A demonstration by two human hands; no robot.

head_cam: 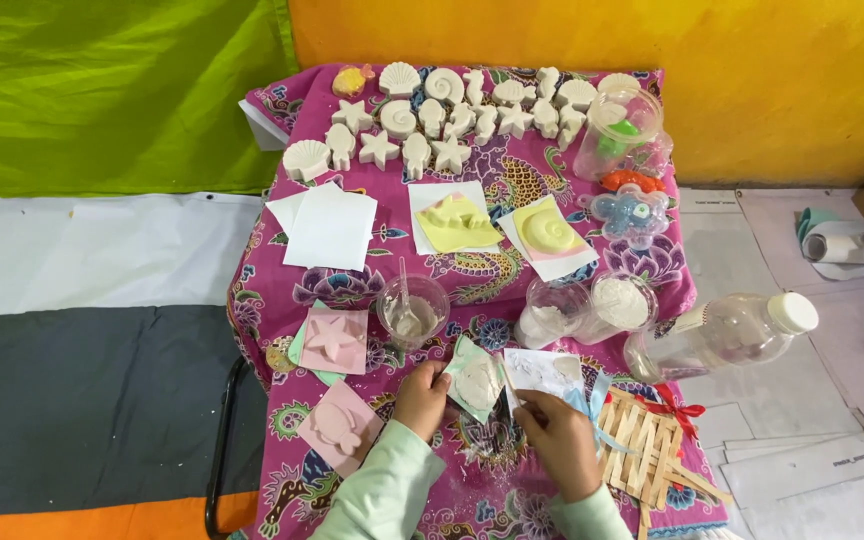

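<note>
My left hand (420, 396) grips a pale green mould (476, 381) with white plaster in it, held tilted just above the table. My right hand (557, 440) pinches the mould's right edge beside a white paper sheet (544, 369) smeared with plaster. Just beyond my left hand stands a clear cup (413, 310) holding plaster mix and a stirring stick. Two pink moulds sit to the left: a starfish mould (333, 340) and a pink mould (340, 426) nearer me.
The small table has a pink patterned cloth (282, 290). Several white plaster shells and stars (432, 120) line its far end. White papers (327, 225), yellow moulds (542, 233), plastic jars (620, 135), a powder tub (620, 303), a lying bottle (722, 335) and a stick raft (642, 440) surround.
</note>
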